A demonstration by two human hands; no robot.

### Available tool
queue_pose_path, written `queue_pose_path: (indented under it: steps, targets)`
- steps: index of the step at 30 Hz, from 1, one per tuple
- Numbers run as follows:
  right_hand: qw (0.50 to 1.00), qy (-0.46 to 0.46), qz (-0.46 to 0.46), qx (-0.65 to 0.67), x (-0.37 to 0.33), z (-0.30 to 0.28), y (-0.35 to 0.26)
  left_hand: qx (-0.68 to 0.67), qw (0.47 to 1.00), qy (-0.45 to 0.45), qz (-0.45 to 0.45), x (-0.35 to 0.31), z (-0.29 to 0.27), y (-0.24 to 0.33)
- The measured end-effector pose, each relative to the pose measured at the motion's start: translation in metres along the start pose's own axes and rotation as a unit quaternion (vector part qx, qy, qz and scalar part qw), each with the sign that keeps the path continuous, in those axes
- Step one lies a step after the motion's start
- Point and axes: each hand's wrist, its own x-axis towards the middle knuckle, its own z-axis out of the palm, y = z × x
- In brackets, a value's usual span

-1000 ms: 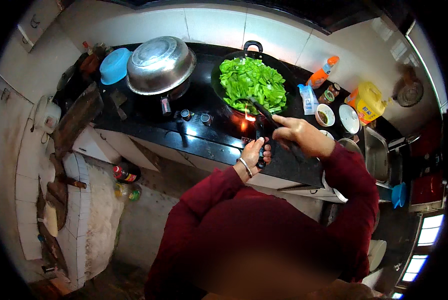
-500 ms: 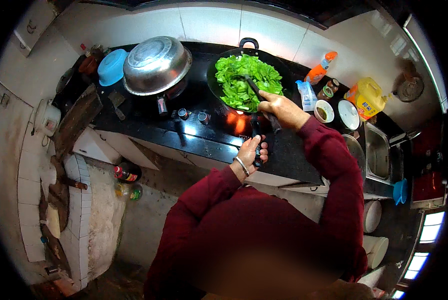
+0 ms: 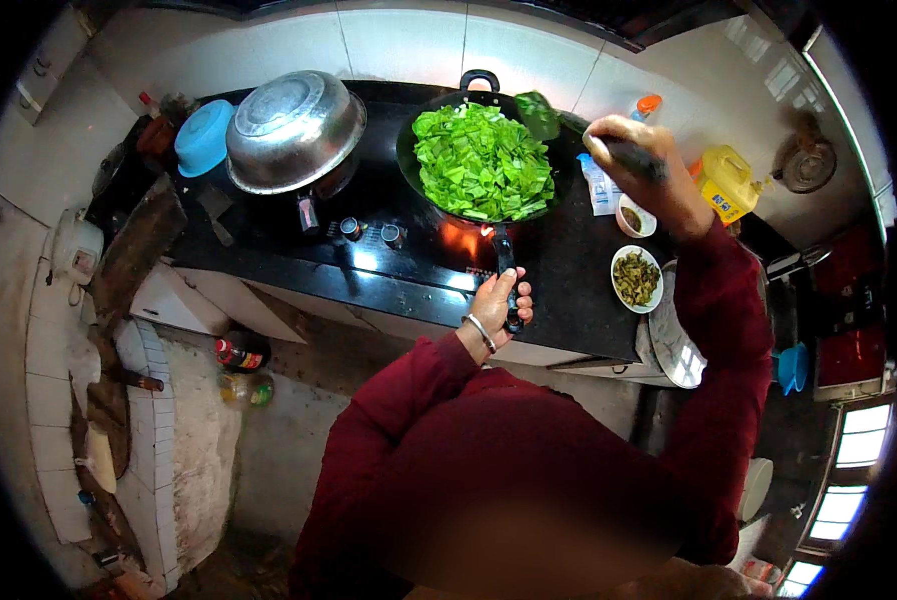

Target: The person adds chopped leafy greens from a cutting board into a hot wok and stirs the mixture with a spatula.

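Observation:
A black wok over a lit burner is heaped with chopped leafy greens. My left hand is wrapped round the wok's long black handle. At the wok's right my right hand is raised, its fingers closed round the dark handle of a spatula. The spatula's head is over the wok's far right rim, blurred by motion, with green showing on it. Below my right forearm, a white bowl of dark cooked vegetables and a smaller bowl sit on the black counter.
An upturned metal basin covers the left burner, with a blue bowl beside it. Toward the right are a yellow oil jug, a blue-and-white packet and an orange-topped bottle. Bottles stand on the floor at left.
My right hand has lifted the spatula out of the greens and moved up and right. A bowl of cooked vegetables has come into sight. My left hand keeps its grip on the wok handle.

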Motion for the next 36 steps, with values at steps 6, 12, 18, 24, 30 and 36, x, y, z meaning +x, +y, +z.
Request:
queue_pose_path:
  steps: [6, 12, 18, 24, 30, 36]
  targets:
    - [0.984, 0.017, 0.141, -0.108, 0.017, 0.017, 0.048, 0.006, 1.0, -0.005, 0.008, 0.001, -0.001, -0.002]
    - [0.869, 0.149, 0.367, 0.298, -0.024, 0.074, 0.165, 0.023, 1.0, -0.017, 0.003, 0.001, 0.001, -0.004]
    - [0.849, 0.147, 0.3, 0.409, -0.054, 0.106, 0.139, 0.02, 1.0, 0.005, 0.002, 0.001, 0.002, 0.0]
    - [0.984, -0.162, -0.009, 0.067, -0.071, 0.064, 0.075, 0.02, 1.0, 0.008, 0.006, -0.002, 0.006, -0.002]
    - [0.965, -0.196, -0.172, -0.034, -0.092, 0.038, 0.015, 0.019, 1.0, 0.016, 0.008, 0.0, 0.008, -0.004]
    - [0.987, -0.141, -0.022, 0.071, -0.081, 0.011, 0.026, 0.023, 1.0, 0.003, 0.003, 0.001, 0.004, -0.002]
